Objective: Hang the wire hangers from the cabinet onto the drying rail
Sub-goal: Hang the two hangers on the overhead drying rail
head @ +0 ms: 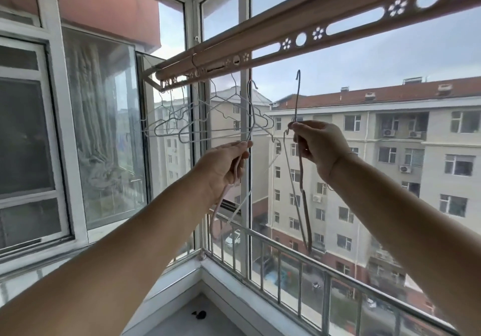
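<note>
The pinkish drying rail (346, 27), pierced with round and flower-shaped holes, runs from upper right down to the left corner. Several white wire hangers (208, 116) hang from its left end. My left hand (225, 166) is closed on a pale wire hanger (250, 106) whose hook reaches up just under the rail and whose body trails below my wrist. My right hand (320, 145) grips a darker wire hanger (302, 195) seen edge-on, its hook (298, 75) pointing up a short way below the rail.
Window glass and white frames (243, 153) stand right behind the rail. A metal guard railing (299, 255) runs along the lower window. An open window pane (104, 127) sits at the left. The sill corner (200, 281) lies below, with a small dark speck on the floor.
</note>
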`<state>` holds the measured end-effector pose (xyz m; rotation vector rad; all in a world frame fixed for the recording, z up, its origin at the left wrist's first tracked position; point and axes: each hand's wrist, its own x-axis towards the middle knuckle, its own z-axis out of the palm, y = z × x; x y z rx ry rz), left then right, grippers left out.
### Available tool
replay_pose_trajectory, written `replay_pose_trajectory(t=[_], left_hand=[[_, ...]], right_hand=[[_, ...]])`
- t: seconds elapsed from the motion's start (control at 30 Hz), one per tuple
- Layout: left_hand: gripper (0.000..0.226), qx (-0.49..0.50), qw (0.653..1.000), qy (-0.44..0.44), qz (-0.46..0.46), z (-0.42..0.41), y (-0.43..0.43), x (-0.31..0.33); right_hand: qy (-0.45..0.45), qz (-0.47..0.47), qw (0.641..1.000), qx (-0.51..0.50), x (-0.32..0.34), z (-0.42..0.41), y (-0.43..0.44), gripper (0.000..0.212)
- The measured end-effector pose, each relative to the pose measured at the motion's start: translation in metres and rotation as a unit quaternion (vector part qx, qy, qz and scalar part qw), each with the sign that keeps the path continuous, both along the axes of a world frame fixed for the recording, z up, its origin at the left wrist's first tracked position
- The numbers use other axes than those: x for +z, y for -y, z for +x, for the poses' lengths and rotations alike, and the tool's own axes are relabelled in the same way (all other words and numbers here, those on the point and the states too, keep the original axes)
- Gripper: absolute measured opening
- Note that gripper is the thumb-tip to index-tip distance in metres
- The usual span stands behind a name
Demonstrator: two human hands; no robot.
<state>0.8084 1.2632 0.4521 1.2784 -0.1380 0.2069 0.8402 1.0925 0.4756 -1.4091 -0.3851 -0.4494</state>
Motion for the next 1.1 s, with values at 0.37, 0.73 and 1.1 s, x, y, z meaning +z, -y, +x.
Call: replay_pose_trajectory(t=[0.37, 0.73, 1.1], left_hand=[[0.016, -0.023, 0.998, 0.065, 0.003, 0.100, -0.013, 0.050], [0.016, -0.091, 0.992, 0.082, 0.001, 0.151, -0.017, 0.068], [0.016, -0.139, 0.986, 0.090, -0.006, 0.183, -0.017, 0.074]], right_hand=[[0.094, 0.008, 0.995, -0.023, 0.057, 0.092, -0.015, 0.015], [0.131, -0.018, 0.983, -0.125, 0.083, 0.105, -0.009, 0.017], [0.041, 0.004, 0.985, -0.168, 0.074, 0.119, 0.005, 0.034]])
